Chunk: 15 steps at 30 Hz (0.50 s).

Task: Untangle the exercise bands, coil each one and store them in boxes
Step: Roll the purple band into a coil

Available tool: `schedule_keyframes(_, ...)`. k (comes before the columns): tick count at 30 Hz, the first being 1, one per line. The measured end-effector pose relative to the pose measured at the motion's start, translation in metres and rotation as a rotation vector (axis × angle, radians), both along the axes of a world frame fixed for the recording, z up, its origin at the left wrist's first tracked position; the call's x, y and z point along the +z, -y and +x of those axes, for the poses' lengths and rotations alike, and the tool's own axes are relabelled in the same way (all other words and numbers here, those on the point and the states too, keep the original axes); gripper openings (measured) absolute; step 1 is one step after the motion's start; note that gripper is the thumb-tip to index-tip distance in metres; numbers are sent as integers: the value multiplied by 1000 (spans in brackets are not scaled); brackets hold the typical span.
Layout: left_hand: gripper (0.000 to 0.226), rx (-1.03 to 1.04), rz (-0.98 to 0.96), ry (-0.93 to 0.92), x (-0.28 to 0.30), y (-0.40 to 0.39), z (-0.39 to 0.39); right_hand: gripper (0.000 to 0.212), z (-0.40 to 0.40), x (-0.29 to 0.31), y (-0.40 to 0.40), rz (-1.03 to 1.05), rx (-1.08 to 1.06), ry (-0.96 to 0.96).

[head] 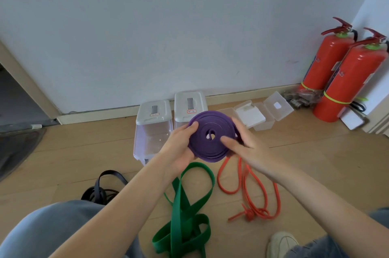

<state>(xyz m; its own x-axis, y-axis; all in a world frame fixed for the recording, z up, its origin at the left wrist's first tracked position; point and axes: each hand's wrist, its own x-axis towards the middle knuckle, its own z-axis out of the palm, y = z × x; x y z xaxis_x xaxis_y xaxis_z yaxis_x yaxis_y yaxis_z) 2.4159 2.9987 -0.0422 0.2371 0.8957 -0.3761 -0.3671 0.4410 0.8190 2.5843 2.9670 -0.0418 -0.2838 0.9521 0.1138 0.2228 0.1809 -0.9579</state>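
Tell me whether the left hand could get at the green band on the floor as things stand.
Probably not yet. The green band lies in the open just below the left hand, with nothing across it, but that hand and the right hand both hold the purple coil; letting go might unwind it.

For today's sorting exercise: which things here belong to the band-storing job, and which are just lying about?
Job: purple band, green band, orange band, black band, lidded bins, small clear boxes.
Lying about: fire extinguishers, white shoe.
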Motion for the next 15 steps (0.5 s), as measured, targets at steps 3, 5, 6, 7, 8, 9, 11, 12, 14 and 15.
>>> schedule_keyframes(3,21,-11,-63,67,-2,6,-1,71,-5,-4,1,60,10,76)
schedule_keyframes(5,23,-84,-68,36,0,6,-5,78,-3,-2,1,5,-27,82)
schedule_keyframes(6,23,-129,-41,-28,2,6,-7,78,1,0,1,-46,-20,84)
schedule_keyframes(7,22,-162,7,-118,3,6,-8,77,6,3,0,-95,13,84)
schedule_keyframes(8,22,-183,64,-191,4,6,-10,75,12,6,-1,-136,65,83)
schedule_keyframes(9,25,-202,112,-224,4,7,-11,72,17,10,-1,-168,121,82)
schedule_keyframes(11,33,-297,165,-250,5,12,-12,66,25,15,1,-207,193,90)
schedule_keyframes(12,34,-344,178,-268,4,14,-12,63,26,16,2,-213,198,91)
schedule_keyframes(14,32,-340,177,-271,0,19,-11,61,24,16,4,-194,167,80)
schedule_keyframes(15,32,-297,163,-259,-1,20,-11,62,22,15,6,-171,148,90)
